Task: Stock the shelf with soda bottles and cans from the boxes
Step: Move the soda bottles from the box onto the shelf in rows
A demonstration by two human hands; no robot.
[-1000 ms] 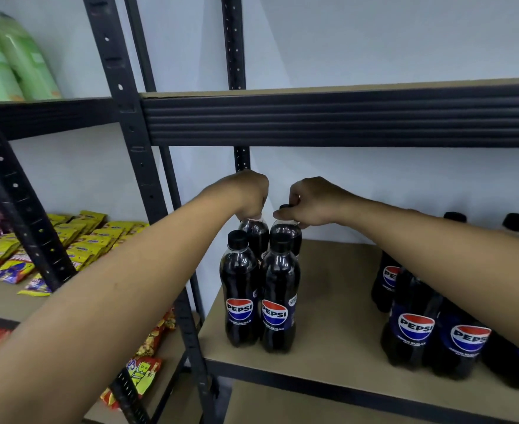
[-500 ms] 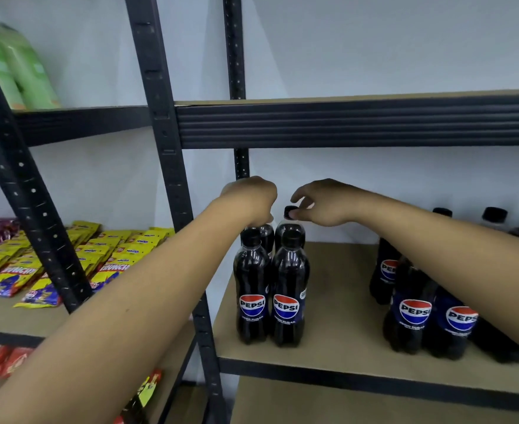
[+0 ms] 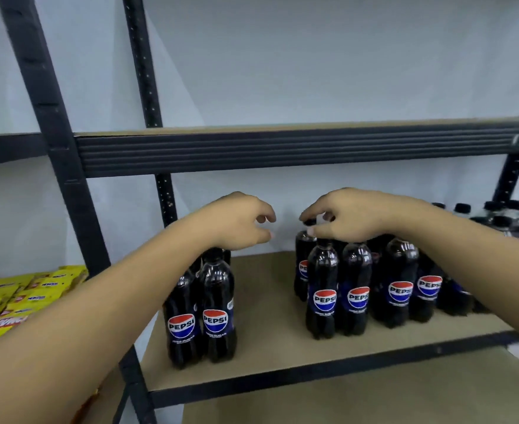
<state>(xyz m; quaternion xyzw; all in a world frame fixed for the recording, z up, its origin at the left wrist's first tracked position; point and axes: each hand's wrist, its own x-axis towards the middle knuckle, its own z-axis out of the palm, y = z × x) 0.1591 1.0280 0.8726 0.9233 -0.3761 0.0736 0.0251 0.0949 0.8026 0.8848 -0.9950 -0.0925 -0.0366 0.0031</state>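
Bottles of Pepsi stand on the shelf board (image 3: pixel 267 356) in two blocks: a small left cluster (image 3: pixel 215 304) tight against the corner post (image 3: pixel 53 117), and a wider right group (image 3: pixel 356 295) further along, with a bare strip of board between them. Labels face outward and the bottles are packed shoulder to shoulder, which I judge is deliberate, so that rows read cleanly from the aisle and no bottle can topple. The left hand (image 3: pixel 237 223) hovers just above the caps of the left cluster, its fingers loosely curled around nothing, touching no bottle that I can see. The right hand (image 3: pixel 356 215) reaches over the front row of the right group and pinches the black cap (image 3: pixel 309 222) of the rear bottle (image 3: pixel 301 264) between thumb and forefinger; holding it by the top is likely the only way to steer a bottle into the back row, since the neighbours in front block its sides. That rear bottle stands upright on the board, at the left end of the group. Dark-capped bottles (image 3: pixel 503 221) crowd the far right, too blurred to identify. Yellow snack packets (image 3: pixel 22 298) lie on the neighbouring unit, and the beam (image 3: pixel 282 151) above limits headroom, so a low reach makes sense. No boxes show here.
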